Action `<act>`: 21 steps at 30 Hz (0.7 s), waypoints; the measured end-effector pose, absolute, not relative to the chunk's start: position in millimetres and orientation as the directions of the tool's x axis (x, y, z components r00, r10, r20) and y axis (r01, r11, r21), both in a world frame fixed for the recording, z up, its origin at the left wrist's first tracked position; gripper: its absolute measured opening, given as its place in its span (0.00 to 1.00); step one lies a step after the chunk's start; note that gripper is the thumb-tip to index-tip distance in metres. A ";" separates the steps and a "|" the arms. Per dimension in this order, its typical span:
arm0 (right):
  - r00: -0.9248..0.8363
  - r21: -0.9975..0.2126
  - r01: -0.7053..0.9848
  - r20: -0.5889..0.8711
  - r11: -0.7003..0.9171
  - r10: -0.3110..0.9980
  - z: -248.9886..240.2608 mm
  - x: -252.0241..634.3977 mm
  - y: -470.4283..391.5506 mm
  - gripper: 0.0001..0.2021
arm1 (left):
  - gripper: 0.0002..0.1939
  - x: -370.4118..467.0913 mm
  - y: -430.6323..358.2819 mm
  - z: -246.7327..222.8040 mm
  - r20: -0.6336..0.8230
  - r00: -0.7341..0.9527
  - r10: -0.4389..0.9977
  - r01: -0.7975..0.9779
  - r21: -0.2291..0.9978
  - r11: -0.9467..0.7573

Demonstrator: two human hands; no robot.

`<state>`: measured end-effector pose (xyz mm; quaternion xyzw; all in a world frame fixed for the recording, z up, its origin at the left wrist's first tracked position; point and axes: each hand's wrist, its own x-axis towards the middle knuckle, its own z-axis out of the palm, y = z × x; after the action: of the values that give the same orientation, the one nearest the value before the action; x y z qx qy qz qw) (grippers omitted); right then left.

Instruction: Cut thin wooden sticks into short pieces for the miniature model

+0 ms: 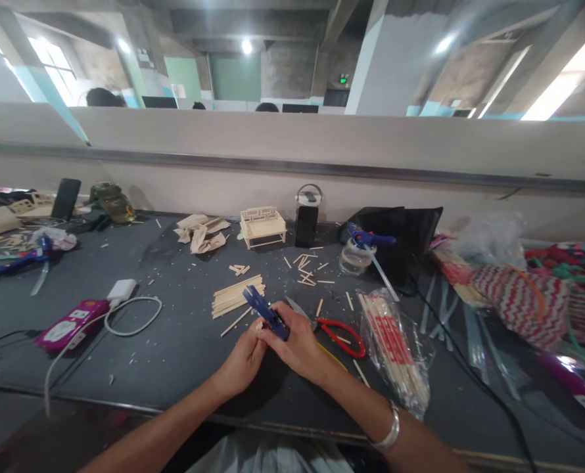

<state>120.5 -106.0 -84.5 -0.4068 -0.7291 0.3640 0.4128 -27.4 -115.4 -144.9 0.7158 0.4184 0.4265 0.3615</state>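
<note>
My right hand (300,345) is closed around a blue hand tool (265,314) that looks like a pair of clippers, its far end pointing up and left. Against it, my left hand (247,355) is pinched, with a small pale bit at its fingertips that is too small to name. Just beyond my hands lies a row of thin wooden sticks (236,295), one loose stick (236,322) below it. Scissors with red handles (344,336) rest beside my right hand, with a yellow handle or strip (332,357) partly under that forearm.
A small wooden model bench (263,226) stands at the back near a phone (306,226). A blue glue gun (371,238) lies on a glass jar (355,257). Bagged sticks (394,348) lie right, a purple power strip (73,323) left. Cut stick pieces (305,269) are scattered.
</note>
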 end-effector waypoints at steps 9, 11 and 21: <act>-0.227 -0.941 0.145 0.269 0.306 0.936 -99.7 125.6 -100.0 0.09 | 0.16 -49.6 -107.9 -125.3 0.229 0.217 0.949 0.614 0.724 -0.315; -0.150 -0.960 0.092 0.249 0.265 0.957 -105.4 129.6 -95.7 0.11 | 0.16 -75.7 -95.5 -111.0 0.164 0.087 0.983 0.802 0.574 -0.166; -0.562 -0.417 0.688 0.212 0.594 0.800 -104.1 134.3 -109.0 0.27 | 0.19 -168.5 -30.0 -108.2 0.140 -0.033 0.990 0.976 -0.209 0.062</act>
<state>134.3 -109.0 -104.1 -0.4267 -0.8718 0.1448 0.1923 -168.5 -30.0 -108.2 0.6844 0.7181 -0.0276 -0.1235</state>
